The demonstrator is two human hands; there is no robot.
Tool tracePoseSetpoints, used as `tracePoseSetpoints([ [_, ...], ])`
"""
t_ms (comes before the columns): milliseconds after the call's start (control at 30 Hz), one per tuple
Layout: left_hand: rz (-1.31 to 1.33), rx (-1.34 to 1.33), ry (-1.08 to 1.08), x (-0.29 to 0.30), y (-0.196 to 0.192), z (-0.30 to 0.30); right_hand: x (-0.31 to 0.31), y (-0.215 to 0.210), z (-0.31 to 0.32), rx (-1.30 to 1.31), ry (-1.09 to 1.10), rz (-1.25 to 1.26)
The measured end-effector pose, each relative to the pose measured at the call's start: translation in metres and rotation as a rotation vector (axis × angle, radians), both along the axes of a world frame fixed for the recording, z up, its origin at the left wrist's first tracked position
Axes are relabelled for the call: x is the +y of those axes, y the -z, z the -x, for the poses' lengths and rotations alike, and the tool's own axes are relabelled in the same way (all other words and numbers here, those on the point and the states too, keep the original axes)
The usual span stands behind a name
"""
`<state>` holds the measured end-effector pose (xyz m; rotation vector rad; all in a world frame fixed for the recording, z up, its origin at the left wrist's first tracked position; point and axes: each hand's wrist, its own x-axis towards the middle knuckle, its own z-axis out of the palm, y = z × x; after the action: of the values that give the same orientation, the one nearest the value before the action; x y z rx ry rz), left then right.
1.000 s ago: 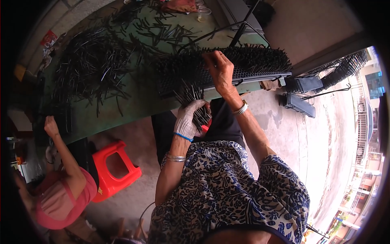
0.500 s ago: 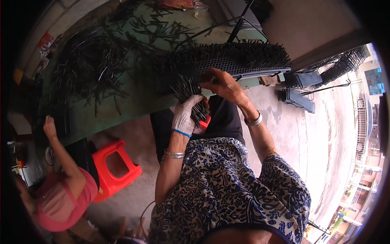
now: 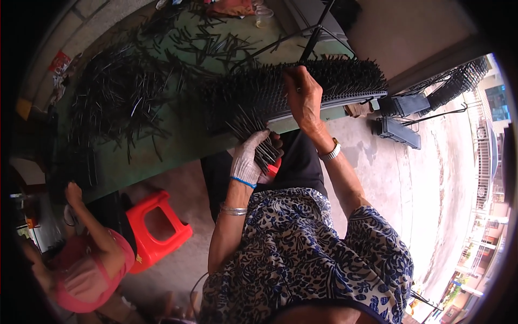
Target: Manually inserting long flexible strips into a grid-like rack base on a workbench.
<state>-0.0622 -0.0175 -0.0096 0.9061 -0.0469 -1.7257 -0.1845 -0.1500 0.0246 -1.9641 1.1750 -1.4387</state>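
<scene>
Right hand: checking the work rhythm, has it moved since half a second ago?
Yes. The right hand went from beside the left hand up onto the spiked black rack.

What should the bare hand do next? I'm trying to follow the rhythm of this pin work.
Probably reach back to the bundle of dark pins for another one. The right hand is up at the spiked strip, fingertips among its pins, while the gloved left hand holds the bundle just below.

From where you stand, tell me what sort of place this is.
Probably an informal assembly workshop open to the street: a green table heaped with loose black pins, a spiked rack being filled, bare concrete floor.
</scene>
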Motion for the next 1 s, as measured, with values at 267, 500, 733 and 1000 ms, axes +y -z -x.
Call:
tracePoseSetpoints([
  [267,0.039,-0.009,-0.033,0.000,0.009,0.001,-0.016,0.014,-0.007,0.076,-0.014,0.148],
  [500,0.010,-0.048,-0.026,-0.001,-0.002,0.002,-0.014,0.009,-0.004,0.045,-0.054,0.100],
  [733,0.031,-0.040,-0.043,0.000,0.000,0.006,-0.014,0.019,-0.005,0.209,-0.045,0.135],
  [1000,-0.009,-0.095,-0.025,-0.002,-0.007,0.011,-0.009,0.022,-0.004,0.537,-0.068,0.132],
])
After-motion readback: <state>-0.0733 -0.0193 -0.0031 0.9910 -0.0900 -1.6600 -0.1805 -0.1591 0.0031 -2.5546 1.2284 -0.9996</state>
